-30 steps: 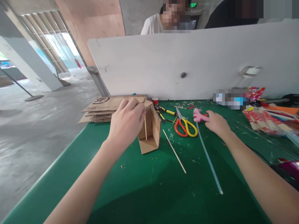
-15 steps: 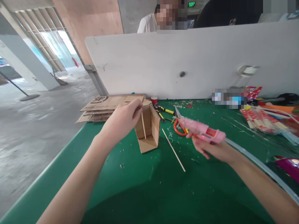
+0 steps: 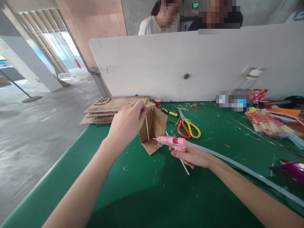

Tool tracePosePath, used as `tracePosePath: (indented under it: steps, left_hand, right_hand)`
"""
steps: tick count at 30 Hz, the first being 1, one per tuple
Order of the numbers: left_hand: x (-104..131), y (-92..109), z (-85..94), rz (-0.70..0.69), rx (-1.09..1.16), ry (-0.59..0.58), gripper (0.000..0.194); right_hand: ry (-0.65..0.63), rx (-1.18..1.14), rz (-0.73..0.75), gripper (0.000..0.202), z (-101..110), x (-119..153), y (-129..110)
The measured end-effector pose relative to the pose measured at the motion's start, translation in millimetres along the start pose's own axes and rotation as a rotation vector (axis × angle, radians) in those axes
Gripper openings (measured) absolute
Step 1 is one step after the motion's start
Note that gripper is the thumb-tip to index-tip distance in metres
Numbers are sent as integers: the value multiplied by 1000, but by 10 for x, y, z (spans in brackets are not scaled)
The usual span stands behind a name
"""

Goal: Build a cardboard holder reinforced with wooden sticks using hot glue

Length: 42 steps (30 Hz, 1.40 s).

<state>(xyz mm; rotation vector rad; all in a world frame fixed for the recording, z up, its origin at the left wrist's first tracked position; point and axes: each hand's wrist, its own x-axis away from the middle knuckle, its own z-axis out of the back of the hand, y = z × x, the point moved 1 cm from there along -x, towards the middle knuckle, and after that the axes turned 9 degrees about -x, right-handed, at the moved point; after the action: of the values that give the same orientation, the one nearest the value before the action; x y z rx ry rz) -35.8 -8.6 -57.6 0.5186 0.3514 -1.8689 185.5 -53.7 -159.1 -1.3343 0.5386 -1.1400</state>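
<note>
In the head view, my left hand (image 3: 129,118) pinches the top of a thin wooden stick (image 3: 147,128). The stick stands nearly upright inside a folded cardboard piece (image 3: 160,122), its lower end at the cardboard base. My left fingertips are partly hidden behind the hand. My right hand (image 3: 193,155) is closed around a pink hot glue gun (image 3: 171,142), whose nozzle points left over the base, close to the stick. A long translucent glue stick (image 3: 228,161) trails from the gun's back. A second wooden stick (image 3: 184,166) lies on the table, partly covered by my right hand.
Scissors (image 3: 183,129) with red and yellow handles and a yellow-black tool (image 3: 169,112) lie behind the gun. Flattened cardboard (image 3: 99,109) is stacked at back left, near a red spool (image 3: 157,102). Packaged sticks (image 3: 268,123) lie right. A white panel (image 3: 147,66) stands behind; two people are beyond it.
My right hand has brought the glue gun left, up to the cardboard piece. The cardboard has turned slightly, while my left hand keeps the stick upright.
</note>
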Motion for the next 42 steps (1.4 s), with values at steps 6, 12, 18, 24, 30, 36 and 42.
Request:
tracePosePath:
  steps: [6, 12, 18, 24, 30, 36, 42]
  left_hand:
    - [26, 70, 45, -105, 91, 35, 14]
    - [21, 7, 70, -75, 127, 8, 14]
    - [55, 20, 99, -39, 51, -18, 17]
    - [85, 30, 169, -22, 33, -49, 19]
    - [103, 7, 221, -15, 100, -39, 15]
    - [122, 4, 267, -2, 118, -33, 15]
    - [130, -20, 302, 10, 121, -27, 14]
  right_hand:
    - [21, 107, -97, 57, -79, -4, -123]
    - [106, 120, -69, 51, -197, -97, -68]
    - [130, 161, -118, 54, -261, -220, -14]
    - [111, 161, -115, 54, -241, -245, -58]
    - [73, 106, -111, 51, -248, -260, -107]
    - [37, 70, -154, 48, -246, -260, -236]
    - [42, 58, -200, 44, -254, -245, -291]
